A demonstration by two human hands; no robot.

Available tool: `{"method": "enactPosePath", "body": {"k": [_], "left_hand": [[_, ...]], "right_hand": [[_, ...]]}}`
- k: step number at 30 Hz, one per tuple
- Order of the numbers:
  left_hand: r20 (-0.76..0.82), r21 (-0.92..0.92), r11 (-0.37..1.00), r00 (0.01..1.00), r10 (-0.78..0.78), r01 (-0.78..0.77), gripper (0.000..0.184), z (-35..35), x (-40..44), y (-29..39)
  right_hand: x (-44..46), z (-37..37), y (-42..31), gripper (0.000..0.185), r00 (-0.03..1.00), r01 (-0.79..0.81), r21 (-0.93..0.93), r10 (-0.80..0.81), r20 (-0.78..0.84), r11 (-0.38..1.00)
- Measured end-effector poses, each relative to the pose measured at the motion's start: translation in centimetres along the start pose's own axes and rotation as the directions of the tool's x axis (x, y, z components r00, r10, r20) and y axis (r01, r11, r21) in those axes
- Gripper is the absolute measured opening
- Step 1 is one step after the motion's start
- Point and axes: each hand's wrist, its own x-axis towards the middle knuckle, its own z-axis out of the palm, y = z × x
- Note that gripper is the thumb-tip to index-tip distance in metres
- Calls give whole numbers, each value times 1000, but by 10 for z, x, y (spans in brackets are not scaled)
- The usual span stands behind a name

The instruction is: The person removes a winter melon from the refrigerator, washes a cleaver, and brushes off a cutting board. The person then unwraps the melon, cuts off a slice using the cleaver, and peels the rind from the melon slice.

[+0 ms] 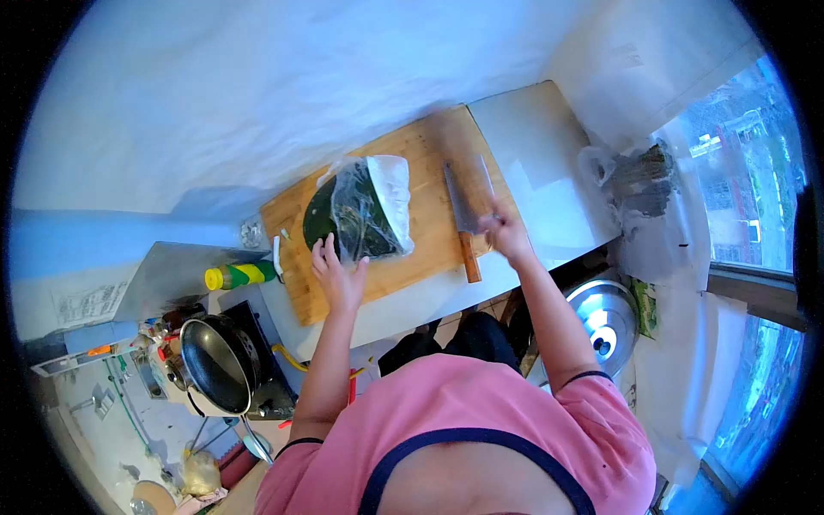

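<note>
Steadying a dark green melon-like fruit point(318, 211) with the left hand point(340, 276), beside a bare cleaver point(464, 215).

Resting the fruit, partly covered in clear plastic point(371, 219), on the left part of a wooden cutting board point(429, 215); touching only its near side, with left fingers spread open rather than wrapping around. Gripping, seemingly, a long brown object point(459, 154) in the closed right hand point(507, 235), too blurred to identify and overlapping the cleaver in this view. Possibly risking a roll or slide of the fruit, given the curved rind and one-sided contact; perhaps also losing purchase on slick, loose plastic. Chancing a knock against the unheld cleaver by swinging the brown object too near, maybe spinning the blade toward the right knuckles.
</note>
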Motion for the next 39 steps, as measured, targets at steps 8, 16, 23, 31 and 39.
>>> {"method": "enactPosePath", "body": {"k": [8,16,23,31,39], "left_hand": [[181,-78,997,983,2,13,134,-9,48,-41],[86,-310,949,996,-27,53,141,32,72,18],[74,-246,961,991,-111,126,141,56,91,71],[40,-538,843,998,53,-24,68,57,44,-42],[-151,-310,798,802,-578,517,28,50,-92,-294]], "right_hand": [[-10,-24,12,66,960,171,-252,-219,-177,953],[-79,-5,73,72,967,107,-265,-163,-195,958],[-161,-26,121,66,983,183,-480,-172,67,858],[-166,21,115,62,915,394,-697,-185,358,600],[-143,171,125,59,731,446,-609,127,671,656]]}}
